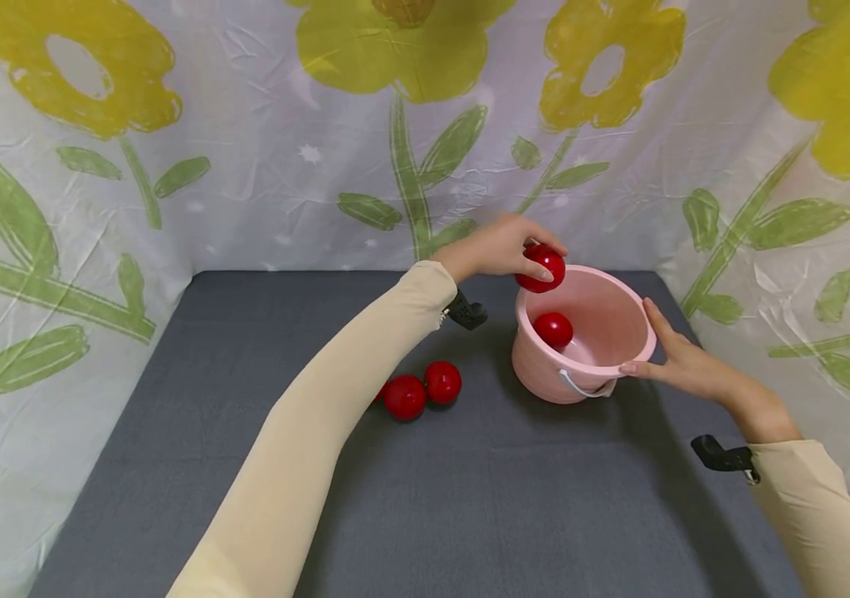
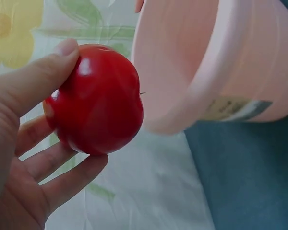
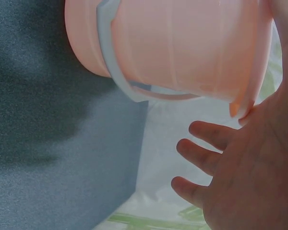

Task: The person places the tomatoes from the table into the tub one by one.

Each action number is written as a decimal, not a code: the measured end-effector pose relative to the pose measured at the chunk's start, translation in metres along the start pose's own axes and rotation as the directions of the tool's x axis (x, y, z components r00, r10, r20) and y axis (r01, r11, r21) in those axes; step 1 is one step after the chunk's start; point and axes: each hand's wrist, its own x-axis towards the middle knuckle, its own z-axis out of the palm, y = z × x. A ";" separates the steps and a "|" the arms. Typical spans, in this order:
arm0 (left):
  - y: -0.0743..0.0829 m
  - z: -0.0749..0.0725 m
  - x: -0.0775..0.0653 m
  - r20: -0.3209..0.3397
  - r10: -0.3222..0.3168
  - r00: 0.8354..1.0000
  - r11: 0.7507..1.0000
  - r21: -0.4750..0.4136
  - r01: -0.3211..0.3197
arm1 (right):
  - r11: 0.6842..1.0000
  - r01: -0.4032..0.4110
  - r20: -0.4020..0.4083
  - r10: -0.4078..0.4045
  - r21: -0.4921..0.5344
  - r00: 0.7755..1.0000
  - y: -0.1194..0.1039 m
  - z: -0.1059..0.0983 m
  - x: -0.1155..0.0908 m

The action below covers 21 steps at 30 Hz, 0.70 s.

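Note:
A red tomato (image 1: 542,268) is held in my left hand (image 1: 495,245), between the thumb and fingers, over the left rim of a pink bucket (image 1: 544,370). The left wrist view shows this tomato (image 2: 98,100) close up, beside the bucket's mouth. Inside the bucket lies another red tomato (image 1: 553,330). My right hand (image 1: 694,365) touches the bucket's right rim with thumb and forefinger spread. In the right wrist view, the other fingers of that hand (image 3: 259,167) extend past the rim, off the bucket wall.
Left of the bucket, more red tomatoes (image 1: 405,397) sit on the dark grey table (image 1: 515,498), one partly hidden by the left sleeve. The bucket's white handle (image 1: 582,386) hangs down in front. A flower-printed curtain (image 1: 261,166) rises behind the table and along its sides.

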 end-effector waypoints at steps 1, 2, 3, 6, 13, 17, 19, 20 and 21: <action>0.001 0.001 0.002 0.005 -0.001 1.000 1.000 -0.002 0.001 | 1.000 0.001 0.001 -0.001 0.003 1.000 0.000 0.000 0.000; 0.002 0.003 0.005 0.011 0.003 1.000 1.000 -0.007 -0.003 | 1.000 0.000 0.003 0.000 0.006 1.000 0.000 0.000 0.000; 0.004 0.004 0.007 0.017 0.000 1.000 1.000 -0.014 0.000 | 1.000 -0.003 0.005 0.002 0.008 1.000 0.000 -0.001 -0.001; 0.008 0.006 0.014 0.031 0.002 1.000 1.000 -0.028 -0.001 | 1.000 -0.009 0.005 0.009 0.009 1.000 -0.001 -0.001 -0.001; 0.014 0.015 0.026 0.057 0.010 0.998 0.998 -0.057 -0.007 | 1.000 -0.012 0.004 0.012 0.022 1.000 -0.002 0.000 0.000; 0.016 0.021 0.033 0.065 0.009 0.998 0.998 -0.070 -0.004 | 1.000 -0.009 0.002 0.009 0.018 1.000 0.001 -0.001 0.001; 0.018 0.023 0.037 0.072 0.009 0.997 0.998 -0.059 -0.004 | 1.000 -0.008 0.001 0.008 0.016 1.000 0.002 -0.001 0.001; 0.019 0.024 0.039 0.078 0.007 0.997 0.998 -0.060 -0.002 | 1.000 -0.006 0.000 0.006 0.015 1.000 0.003 -0.001 0.001; 0.021 0.025 0.040 0.080 0.007 0.997 0.998 -0.055 -0.003 | 1.000 -0.005 -0.001 0.005 0.016 1.000 0.003 -0.001 0.001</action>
